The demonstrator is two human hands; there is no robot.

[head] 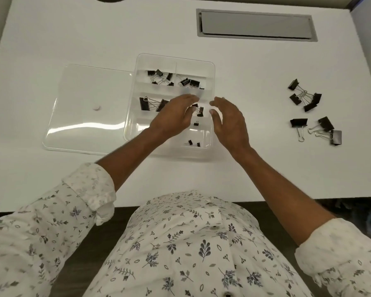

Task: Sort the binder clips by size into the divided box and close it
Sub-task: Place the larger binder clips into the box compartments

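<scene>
Both hands, left hand (171, 118) and right hand (229, 123), hover over the divided box (210, 67), fingers loosely spread, holding nothing. Unsorted binder clips (308, 110) lie on the surface well right of the fingers.

Both hands, left hand (173, 119) and right hand (229, 123), hover over the divided box (210, 67) mid-right cells, blocking access from above there. Box's far cells are reachable. Open lid (88, 108) takes up the desk left of the box. Loose binder clips (308, 108) sit well right; bare desk (251, 86) between. Cable hatch (257, 25) lies flush at the far edge.
</scene>
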